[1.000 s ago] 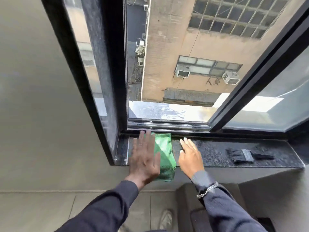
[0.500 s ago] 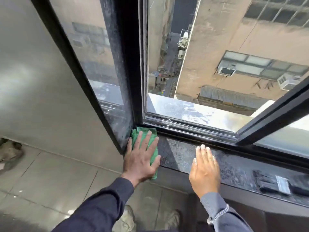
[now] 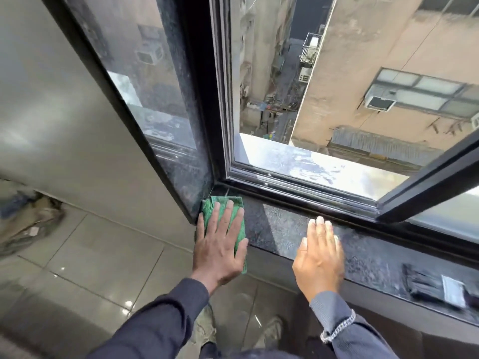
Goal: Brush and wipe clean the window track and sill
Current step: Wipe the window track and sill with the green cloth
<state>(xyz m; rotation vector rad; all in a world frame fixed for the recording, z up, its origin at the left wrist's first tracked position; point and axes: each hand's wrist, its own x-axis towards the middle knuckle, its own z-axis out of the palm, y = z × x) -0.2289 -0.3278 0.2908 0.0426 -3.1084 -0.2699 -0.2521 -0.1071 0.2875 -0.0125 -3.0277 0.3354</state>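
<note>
A dark speckled stone sill [image 3: 282,229] runs below a black window track [image 3: 298,193]. My left hand [image 3: 220,244] lies flat, fingers spread, pressing a folded green cloth [image 3: 208,208] onto the sill's far left corner, against the side reveal. My right hand [image 3: 320,257] rests flat on the sill a little to the right, fingers together, holding nothing. A black paint brush [image 3: 438,285] with a metal ferrule lies on the sill at the far right, apart from both hands.
The sliding pane [image 3: 427,182] stands open at the right, and the gap drops to an outer ledge [image 3: 324,164] and a street far below. A grey wall [image 3: 64,125] and glossy floor tiles [image 3: 103,255] lie left. My shoes [image 3: 269,332] show under the sill.
My left hand slid the green cloth leftward into the sill's corner. My right hand stayed flat on the sill. The view swung left, so the brush now sits near the right edge.
</note>
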